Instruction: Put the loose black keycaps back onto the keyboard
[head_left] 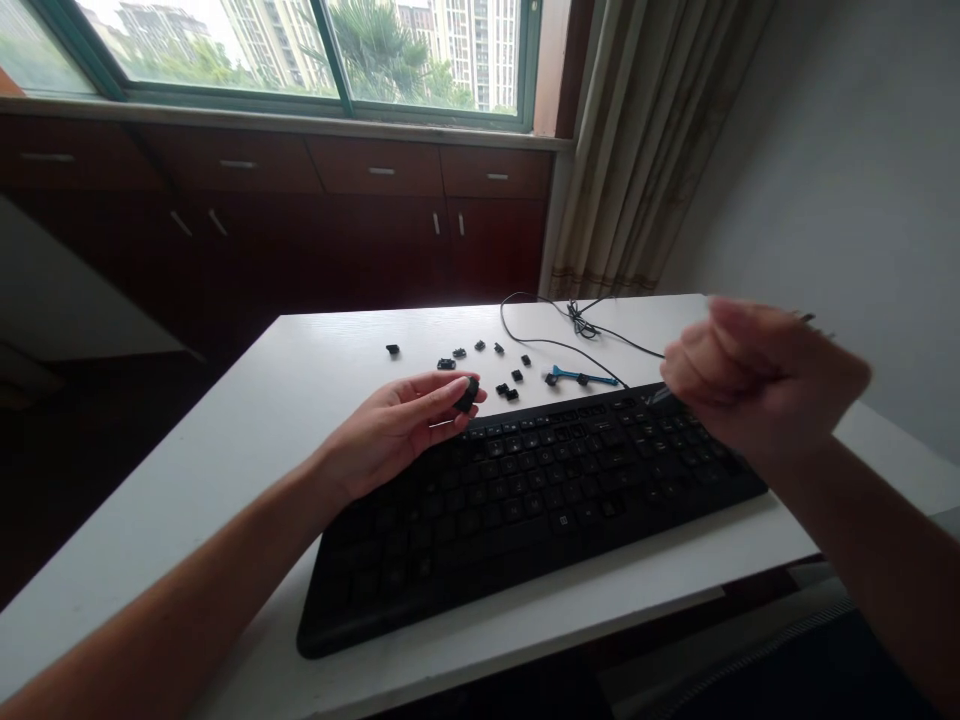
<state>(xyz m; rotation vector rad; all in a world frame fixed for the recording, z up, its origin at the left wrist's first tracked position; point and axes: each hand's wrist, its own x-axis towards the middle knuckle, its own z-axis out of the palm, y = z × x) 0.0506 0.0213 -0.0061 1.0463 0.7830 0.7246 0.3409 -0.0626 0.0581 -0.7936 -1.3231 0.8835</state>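
Between thumb and fingers, my left hand (397, 425) pinches a black keycap (466, 394) just over the top left part of a black keyboard (487, 540). My right hand (769, 375) is raised above the keyboard's right end, blurred, its fingers curled into a fist. A thin dark tip sticks out behind its knuckles; what it belongs to is hidden. Several loose black keycaps (517, 376) lie on the white table behind the keyboard, some turned over. Close to them rests a blue tool (585, 376) with a flared end, two keycaps touching or beside it.
The keyboard's black cable (517, 325) loops across the back of the white table (225, 450) to a tied bundle (579, 320). Beyond the table stand dark red cabinets (337, 240) under a window, with a curtain (630, 150) to the right.
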